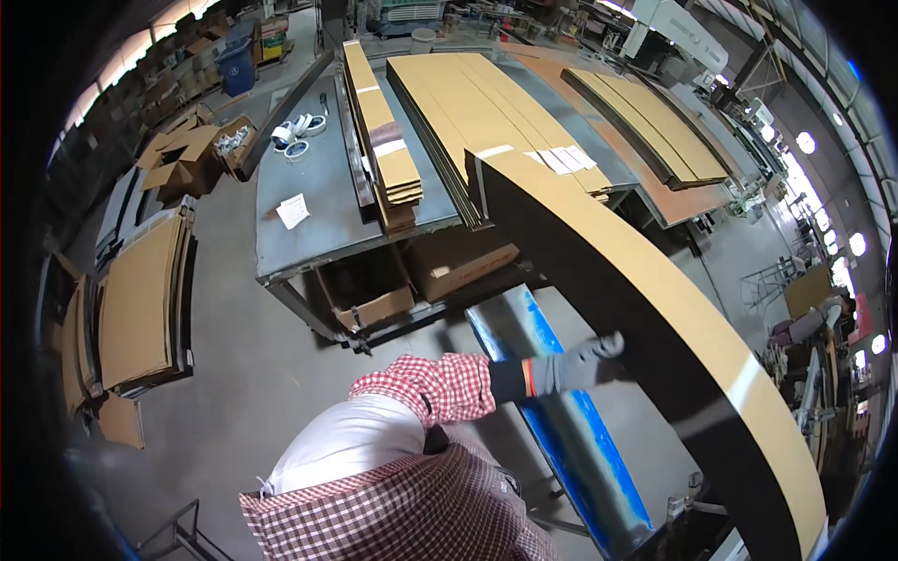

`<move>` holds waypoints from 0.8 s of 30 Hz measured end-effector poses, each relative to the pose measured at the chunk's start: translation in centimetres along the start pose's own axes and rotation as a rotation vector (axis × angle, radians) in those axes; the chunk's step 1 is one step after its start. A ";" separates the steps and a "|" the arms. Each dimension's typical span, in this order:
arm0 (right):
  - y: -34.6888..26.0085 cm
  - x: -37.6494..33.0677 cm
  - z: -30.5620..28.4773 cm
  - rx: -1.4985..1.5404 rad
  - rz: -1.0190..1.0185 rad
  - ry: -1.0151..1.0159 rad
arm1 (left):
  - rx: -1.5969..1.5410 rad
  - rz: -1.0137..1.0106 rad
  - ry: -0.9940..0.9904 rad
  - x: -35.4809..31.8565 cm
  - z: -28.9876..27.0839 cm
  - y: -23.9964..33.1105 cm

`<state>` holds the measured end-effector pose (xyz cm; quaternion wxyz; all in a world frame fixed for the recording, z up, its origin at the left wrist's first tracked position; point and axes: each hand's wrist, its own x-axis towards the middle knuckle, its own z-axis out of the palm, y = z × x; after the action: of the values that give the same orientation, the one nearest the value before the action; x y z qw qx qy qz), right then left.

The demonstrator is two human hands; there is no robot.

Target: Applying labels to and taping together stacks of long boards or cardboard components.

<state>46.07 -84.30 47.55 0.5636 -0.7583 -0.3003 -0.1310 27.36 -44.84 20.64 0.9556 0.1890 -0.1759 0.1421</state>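
One left hand (582,365) half-curled by long board (687,323), centre-right of frame; grip unclear. Right hand unseen. Uneven support could tip board.

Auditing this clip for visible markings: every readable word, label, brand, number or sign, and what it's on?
No text reads clearly enough to quote.
Blue bin: white mark, too small to read.
White machine, upper right: side marking, too blurred.
Cardboard box under the table: faint printing, too blurred.
White paper on the table: marks too small.
Long panel: no text seen.
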 end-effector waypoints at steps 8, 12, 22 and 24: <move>2.2 2.3 4.5 -0.030 -0.036 0.032 | 0.110 0.319 0.166 0.5 -5.8 18.8; 2.0 3.3 7.3 -0.062 -0.034 0.050 | 0.101 0.316 0.270 -0.1 -6.7 18.9; 2.4 4.6 7.8 -0.066 -0.064 0.060 | 0.557 -0.130 -0.159 -1.2 2.4 1.3; 2.6 4.2 7.0 -0.062 -0.076 0.064 | 1.052 -0.055 -0.229 -4.1 3.1 0.7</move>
<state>49.94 -76.99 45.46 0.5438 -0.7588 -0.3066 -0.1858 22.51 -46.36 21.96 0.7099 0.6610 -0.1792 0.1646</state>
